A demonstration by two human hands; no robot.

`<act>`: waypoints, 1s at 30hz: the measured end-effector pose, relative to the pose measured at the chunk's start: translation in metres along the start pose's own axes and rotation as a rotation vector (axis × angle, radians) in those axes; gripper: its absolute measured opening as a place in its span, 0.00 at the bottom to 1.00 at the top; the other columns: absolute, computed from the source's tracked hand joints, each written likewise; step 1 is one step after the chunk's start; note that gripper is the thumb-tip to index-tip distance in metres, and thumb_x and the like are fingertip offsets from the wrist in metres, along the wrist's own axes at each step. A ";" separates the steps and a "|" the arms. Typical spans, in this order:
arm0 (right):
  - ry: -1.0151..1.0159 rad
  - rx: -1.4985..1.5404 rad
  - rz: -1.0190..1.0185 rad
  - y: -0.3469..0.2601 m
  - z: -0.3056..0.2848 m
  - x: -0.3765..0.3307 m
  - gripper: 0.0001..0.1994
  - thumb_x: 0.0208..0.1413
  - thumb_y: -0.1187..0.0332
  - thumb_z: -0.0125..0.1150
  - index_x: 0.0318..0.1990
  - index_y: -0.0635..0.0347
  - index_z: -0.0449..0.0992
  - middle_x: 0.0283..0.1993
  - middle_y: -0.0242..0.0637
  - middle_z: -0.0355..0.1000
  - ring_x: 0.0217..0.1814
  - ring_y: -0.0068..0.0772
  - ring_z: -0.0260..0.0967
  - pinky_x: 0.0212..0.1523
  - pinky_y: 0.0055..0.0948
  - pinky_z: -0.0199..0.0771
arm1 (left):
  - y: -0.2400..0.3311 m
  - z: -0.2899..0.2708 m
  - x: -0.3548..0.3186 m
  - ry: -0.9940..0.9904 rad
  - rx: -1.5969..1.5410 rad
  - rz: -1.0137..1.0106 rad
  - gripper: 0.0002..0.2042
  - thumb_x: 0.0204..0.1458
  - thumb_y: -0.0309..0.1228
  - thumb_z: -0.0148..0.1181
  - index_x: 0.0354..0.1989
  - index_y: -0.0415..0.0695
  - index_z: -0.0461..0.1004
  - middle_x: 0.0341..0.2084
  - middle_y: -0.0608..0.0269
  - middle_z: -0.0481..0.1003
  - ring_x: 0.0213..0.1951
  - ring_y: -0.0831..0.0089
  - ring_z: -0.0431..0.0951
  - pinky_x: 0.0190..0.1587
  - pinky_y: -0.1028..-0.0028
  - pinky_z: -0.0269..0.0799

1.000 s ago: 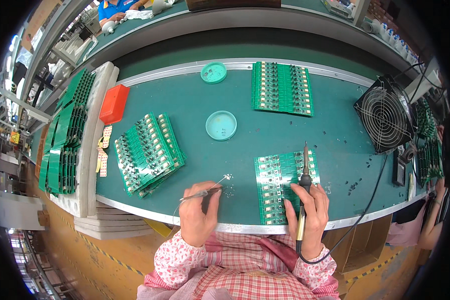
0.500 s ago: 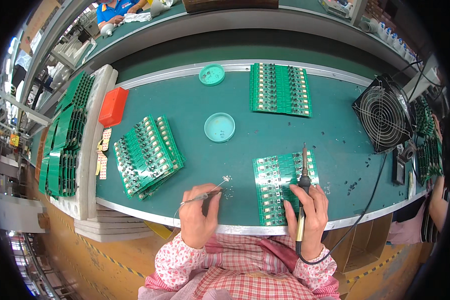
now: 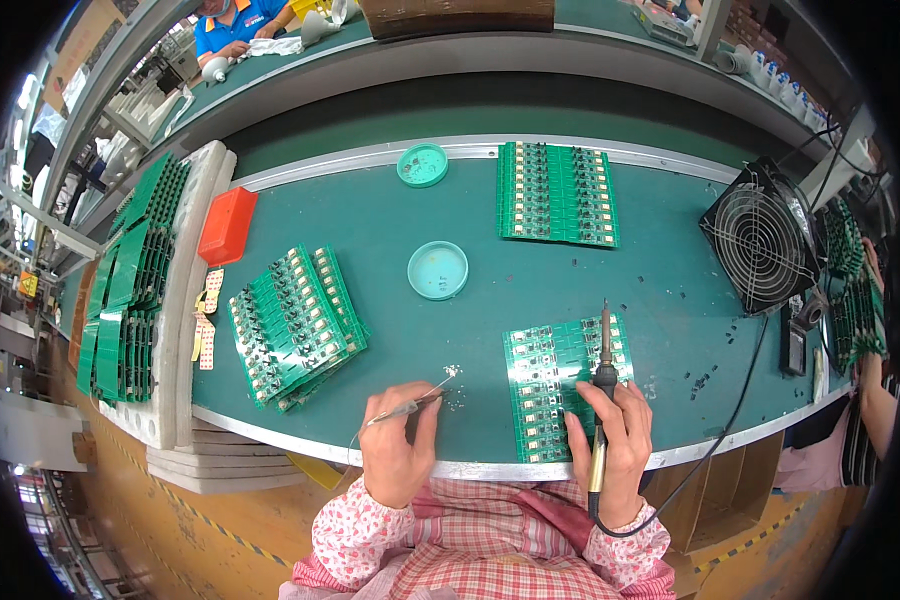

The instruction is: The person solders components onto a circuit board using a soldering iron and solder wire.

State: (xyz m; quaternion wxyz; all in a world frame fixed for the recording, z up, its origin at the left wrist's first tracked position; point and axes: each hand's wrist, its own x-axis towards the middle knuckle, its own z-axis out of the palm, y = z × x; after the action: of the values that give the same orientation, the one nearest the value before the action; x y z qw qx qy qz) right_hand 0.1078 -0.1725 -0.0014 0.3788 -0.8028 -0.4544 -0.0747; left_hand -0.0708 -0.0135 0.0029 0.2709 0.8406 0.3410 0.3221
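Observation:
My left hand point(image 3: 398, 450) is closed on slim metal tweezers point(image 3: 402, 410), their tip at a small scatter of tiny white components point(image 3: 453, 371) on the green mat. A thin wire-like line curves off behind the tweezers; what it belongs to is unclear. In my right hand point(image 3: 620, 440) is a soldering iron point(image 3: 602, 385) with a dark grip, its metal tip pointing away from me. That hand rests over the right part of a green circuit board panel point(image 3: 535, 385) at the table's front edge, covering some of it.
Stacked circuit boards point(image 3: 295, 325) lie left, another stack point(image 3: 558, 195) at the back. Two round turquoise dishes point(image 3: 438, 270) hold small parts. A red bin point(image 3: 227, 226), foam trays of boards point(image 3: 185, 330) and a black fan point(image 3: 760, 235) flank the mat. The iron's cord point(image 3: 725, 430) loops right.
The whole view has tilted slightly, so the table sits a little lower in the picture. Both hands keep nearly the same pose and hold the same tools.

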 end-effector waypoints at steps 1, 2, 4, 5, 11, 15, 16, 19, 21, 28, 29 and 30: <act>0.000 -0.002 -0.001 0.000 0.000 0.000 0.21 0.47 0.73 0.73 0.52 0.55 0.82 0.46 0.44 0.73 0.53 0.48 0.73 0.62 0.51 0.70 | 0.000 0.000 0.000 0.008 0.000 0.003 0.08 0.54 0.17 0.62 0.42 0.38 0.77 0.38 0.53 0.80 0.40 0.56 0.79 0.46 0.65 0.73; -0.002 -0.004 0.001 0.000 0.000 0.000 0.21 0.47 0.73 0.73 0.52 0.55 0.82 0.46 0.44 0.73 0.52 0.48 0.73 0.62 0.51 0.70 | 0.000 0.001 0.001 0.010 0.014 0.020 0.09 0.53 0.16 0.63 0.42 0.39 0.77 0.39 0.54 0.80 0.40 0.56 0.79 0.45 0.65 0.72; 0.001 0.000 -0.005 0.000 0.000 0.000 0.21 0.47 0.73 0.74 0.52 0.55 0.82 0.46 0.44 0.73 0.52 0.47 0.73 0.62 0.51 0.70 | 0.001 0.001 0.001 0.026 0.032 0.053 0.11 0.50 0.16 0.65 0.42 0.40 0.78 0.39 0.57 0.81 0.39 0.56 0.79 0.44 0.64 0.72; 0.002 0.000 -0.002 0.001 0.000 0.000 0.21 0.47 0.73 0.74 0.52 0.55 0.82 0.46 0.44 0.73 0.52 0.47 0.73 0.62 0.51 0.70 | 0.002 0.001 0.001 0.020 0.039 0.062 0.11 0.50 0.16 0.65 0.42 0.40 0.78 0.39 0.57 0.81 0.39 0.56 0.79 0.44 0.64 0.72; -0.014 0.010 0.010 0.000 -0.002 0.000 0.24 0.46 0.75 0.74 0.54 0.53 0.81 0.46 0.44 0.72 0.53 0.47 0.73 0.62 0.51 0.70 | 0.011 0.001 0.010 0.002 0.018 0.102 0.10 0.51 0.16 0.64 0.42 0.40 0.78 0.40 0.57 0.81 0.38 0.56 0.79 0.43 0.63 0.71; -0.050 0.016 0.030 -0.002 -0.004 0.003 0.27 0.45 0.77 0.74 0.57 0.52 0.79 0.48 0.44 0.71 0.55 0.48 0.72 0.64 0.51 0.69 | 0.019 0.015 0.026 -0.067 -0.059 0.149 0.09 0.53 0.17 0.64 0.42 0.39 0.77 0.39 0.56 0.80 0.39 0.57 0.80 0.43 0.65 0.73; -0.061 0.017 0.043 -0.002 -0.004 0.004 0.28 0.45 0.77 0.74 0.57 0.52 0.78 0.48 0.45 0.71 0.55 0.49 0.72 0.64 0.51 0.69 | 0.021 0.020 0.031 -0.094 -0.072 0.157 0.08 0.54 0.17 0.63 0.41 0.38 0.77 0.39 0.54 0.80 0.39 0.57 0.80 0.44 0.65 0.73; -0.073 0.024 0.042 -0.003 -0.005 0.006 0.28 0.46 0.77 0.73 0.58 0.52 0.78 0.49 0.44 0.71 0.56 0.48 0.72 0.65 0.53 0.68 | 0.024 0.033 0.041 -0.126 -0.141 0.118 0.07 0.55 0.19 0.64 0.42 0.39 0.78 0.40 0.56 0.80 0.39 0.55 0.80 0.44 0.65 0.73; -0.053 0.022 0.035 -0.002 -0.004 0.006 0.28 0.46 0.77 0.74 0.58 0.52 0.78 0.49 0.44 0.71 0.57 0.47 0.72 0.65 0.53 0.67 | 0.025 0.038 0.044 -0.129 -0.177 0.088 0.08 0.55 0.20 0.64 0.42 0.41 0.78 0.40 0.57 0.80 0.39 0.54 0.80 0.44 0.64 0.73; -0.013 0.036 0.038 0.001 -0.001 0.002 0.26 0.45 0.74 0.75 0.56 0.53 0.80 0.47 0.43 0.72 0.55 0.45 0.73 0.64 0.52 0.69 | 0.026 0.042 0.040 -0.173 -0.123 0.119 0.07 0.56 0.18 0.62 0.42 0.36 0.77 0.40 0.53 0.80 0.40 0.57 0.82 0.44 0.66 0.76; -0.014 0.034 0.041 0.001 -0.001 0.002 0.25 0.45 0.74 0.75 0.56 0.53 0.80 0.46 0.43 0.72 0.54 0.45 0.73 0.64 0.52 0.69 | 0.025 0.042 0.040 -0.172 -0.114 0.118 0.07 0.56 0.18 0.62 0.43 0.37 0.77 0.39 0.53 0.80 0.40 0.57 0.82 0.45 0.66 0.76; -0.007 0.034 0.036 0.001 -0.001 0.002 0.25 0.46 0.74 0.74 0.55 0.53 0.80 0.46 0.43 0.72 0.54 0.45 0.73 0.63 0.52 0.70 | 0.025 0.043 0.040 -0.161 -0.123 0.120 0.07 0.55 0.19 0.63 0.42 0.38 0.77 0.40 0.54 0.80 0.40 0.56 0.81 0.44 0.65 0.75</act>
State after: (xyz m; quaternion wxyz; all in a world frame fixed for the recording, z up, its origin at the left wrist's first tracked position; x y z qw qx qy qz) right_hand 0.1102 -0.1717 -0.0004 0.3922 -0.8046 -0.4422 -0.0573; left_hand -0.0073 -0.0093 0.0064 0.3286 0.8646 0.2466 0.2893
